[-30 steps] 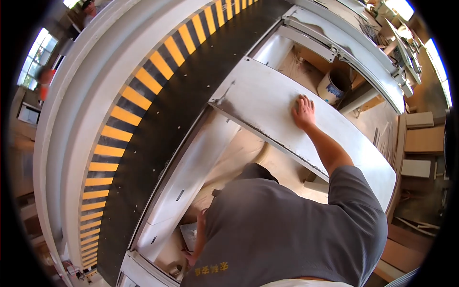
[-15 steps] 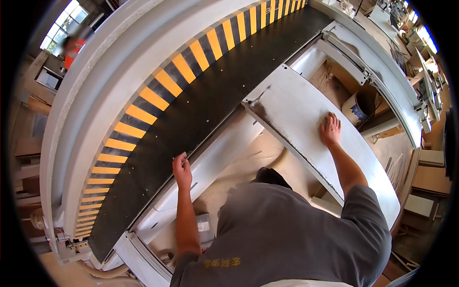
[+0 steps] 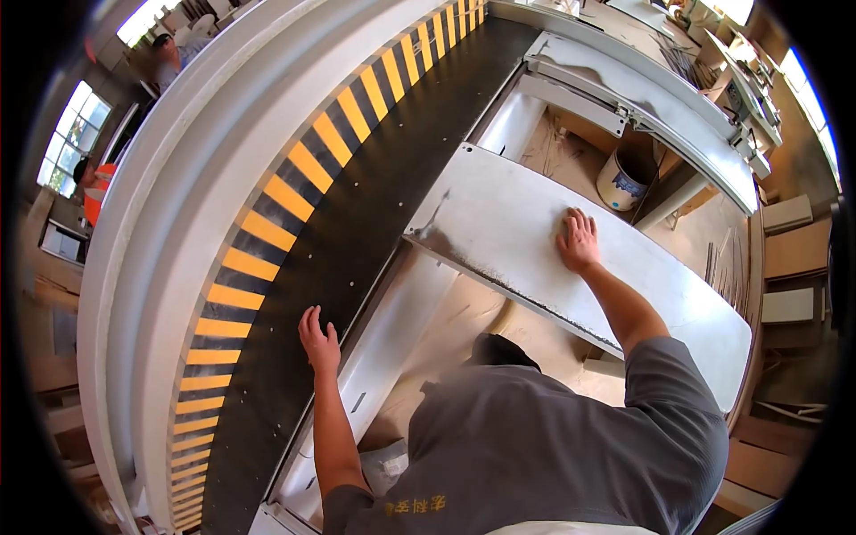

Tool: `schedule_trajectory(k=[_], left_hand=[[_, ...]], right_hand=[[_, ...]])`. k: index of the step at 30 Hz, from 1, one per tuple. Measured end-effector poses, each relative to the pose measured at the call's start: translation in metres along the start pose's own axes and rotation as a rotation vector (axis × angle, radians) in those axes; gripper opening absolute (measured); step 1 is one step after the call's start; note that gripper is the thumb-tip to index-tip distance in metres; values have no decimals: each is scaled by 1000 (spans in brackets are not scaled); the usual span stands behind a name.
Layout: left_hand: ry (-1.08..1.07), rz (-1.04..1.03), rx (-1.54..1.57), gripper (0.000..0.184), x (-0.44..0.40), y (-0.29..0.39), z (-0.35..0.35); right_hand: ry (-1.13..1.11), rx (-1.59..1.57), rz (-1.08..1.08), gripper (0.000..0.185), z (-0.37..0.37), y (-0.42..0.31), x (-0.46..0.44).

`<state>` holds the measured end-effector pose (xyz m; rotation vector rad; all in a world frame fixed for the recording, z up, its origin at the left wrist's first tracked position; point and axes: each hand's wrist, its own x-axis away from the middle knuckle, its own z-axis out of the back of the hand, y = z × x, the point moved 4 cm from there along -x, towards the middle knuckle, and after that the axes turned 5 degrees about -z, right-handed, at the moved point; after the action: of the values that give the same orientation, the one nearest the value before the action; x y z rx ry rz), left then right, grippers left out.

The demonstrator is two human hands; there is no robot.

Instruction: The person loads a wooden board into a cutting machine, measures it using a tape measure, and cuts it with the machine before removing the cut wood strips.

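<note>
My right hand lies flat on a pale metal panel, fingers spread a little. Dark smudges mark the panel's left end and its near edge. Over the black, dotted strip of the large curved machine, close to its inner edge, is my left hand. Its fingers are apart and hold nothing; whether it touches the strip I cannot tell. Yellow and black stripes run along the strip's outer side.
Openings in the frame flank the panel. Through the far one shows a white bucket; a plastic bag lies low by my left arm. Boards are stacked at the right. Two other people are beyond the curved rim at upper left.
The view has swung, so the machine sits differently in it. My left hand has opened from loosely curled fingers and moved over the black strip. My right hand stays on the panel.
</note>
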<state>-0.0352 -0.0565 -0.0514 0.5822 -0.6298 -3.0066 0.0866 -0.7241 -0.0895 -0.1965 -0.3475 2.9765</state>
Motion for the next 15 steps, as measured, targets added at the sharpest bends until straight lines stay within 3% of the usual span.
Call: schedule_trajectory(k=[15], left_hand=[[-162,-49,-2,54,-48,-14,-51]], right_hand=[[62,-22,20,47,-22,9,-4]])
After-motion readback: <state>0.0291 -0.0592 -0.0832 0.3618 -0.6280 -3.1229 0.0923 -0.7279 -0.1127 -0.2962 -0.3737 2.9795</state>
